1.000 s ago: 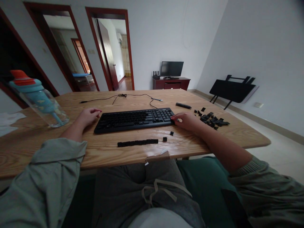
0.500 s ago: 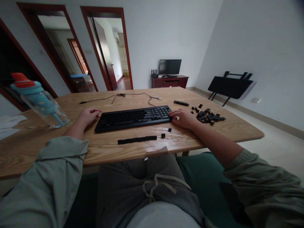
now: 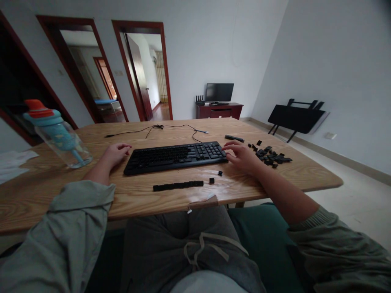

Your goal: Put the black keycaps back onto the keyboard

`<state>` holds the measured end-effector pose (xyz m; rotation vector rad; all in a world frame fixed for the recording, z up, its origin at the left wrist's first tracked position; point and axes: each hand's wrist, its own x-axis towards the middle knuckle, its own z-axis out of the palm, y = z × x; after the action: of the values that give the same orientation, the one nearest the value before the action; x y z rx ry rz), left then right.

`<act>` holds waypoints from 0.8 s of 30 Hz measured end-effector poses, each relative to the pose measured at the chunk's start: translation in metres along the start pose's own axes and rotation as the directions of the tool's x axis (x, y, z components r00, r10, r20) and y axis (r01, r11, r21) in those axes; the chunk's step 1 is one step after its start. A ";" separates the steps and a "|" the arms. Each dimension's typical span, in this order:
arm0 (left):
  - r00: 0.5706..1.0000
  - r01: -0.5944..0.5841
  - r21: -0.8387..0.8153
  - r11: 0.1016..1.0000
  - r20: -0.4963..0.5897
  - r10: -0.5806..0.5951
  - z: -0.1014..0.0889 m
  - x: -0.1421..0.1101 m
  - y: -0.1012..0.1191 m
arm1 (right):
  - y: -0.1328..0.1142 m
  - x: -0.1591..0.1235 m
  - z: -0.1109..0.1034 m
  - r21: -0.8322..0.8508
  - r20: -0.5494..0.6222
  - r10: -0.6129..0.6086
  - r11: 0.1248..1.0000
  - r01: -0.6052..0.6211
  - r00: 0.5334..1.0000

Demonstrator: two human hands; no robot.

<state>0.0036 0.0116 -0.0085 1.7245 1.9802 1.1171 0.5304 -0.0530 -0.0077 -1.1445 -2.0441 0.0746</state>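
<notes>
A black keyboard (image 3: 177, 156) lies on the wooden table, partly with bare key positions that look darker at its left and middle. Beside its left end rests my left hand (image 3: 117, 154), fingers loosely bent and apart, with nothing visible in it. My right hand (image 3: 241, 158) is at the keyboard's right end, its fingertips at the number-pad edge and its fingers apart. Nothing shows in that hand. In front of the keyboard lies a row of black keycaps (image 3: 178, 186), with a single keycap (image 3: 211, 180) and another keycap (image 3: 220, 173) to its right.
A pile of loose black keycaps (image 3: 271, 156) lies right of my right hand. Behind are a dark bar-shaped piece (image 3: 234, 138) and a thin cable (image 3: 157, 127). A bottle (image 3: 62, 138) and white paper (image 3: 14, 162) stand at the left. The table's front edge (image 3: 171, 208) is close to my lap.
The view has tilted up a little, so the table sits lower in the picture. My right hand's fingers look slightly more spread at the keyboard's edge. My left hand stays where it was.
</notes>
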 end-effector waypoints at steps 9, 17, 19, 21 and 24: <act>1.000 0.019 -0.028 0.999 0.018 -0.018 0.003 -0.002 0.005 | -0.151 -0.150 0.086 0.448 0.824 -0.187 0.792 -0.414 0.534; 0.999 0.026 -0.014 1.000 0.027 -0.025 0.003 -0.006 0.008 | -0.133 -0.168 0.286 -0.073 0.877 0.230 0.932 -0.356 0.421; 1.000 0.008 -0.004 1.000 0.017 -0.008 0.004 -0.005 0.007 | -0.135 -0.165 0.294 -0.107 0.874 0.206 0.965 -0.240 0.440; 1.000 0.001 0.009 1.000 0.022 -0.002 0.005 -0.002 0.005 | -0.133 -0.170 0.296 -0.056 0.870 0.168 0.968 -0.246 0.463; 0.999 0.010 0.021 1.000 0.031 -0.011 0.007 0.002 0.001 | -0.123 -0.184 0.298 0.003 0.875 0.201 0.907 -0.421 0.440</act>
<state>0.0086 0.0159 -0.0114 1.7294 1.9865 1.0633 0.3049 -0.1731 -0.2767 -1.5013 -2.5014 1.3060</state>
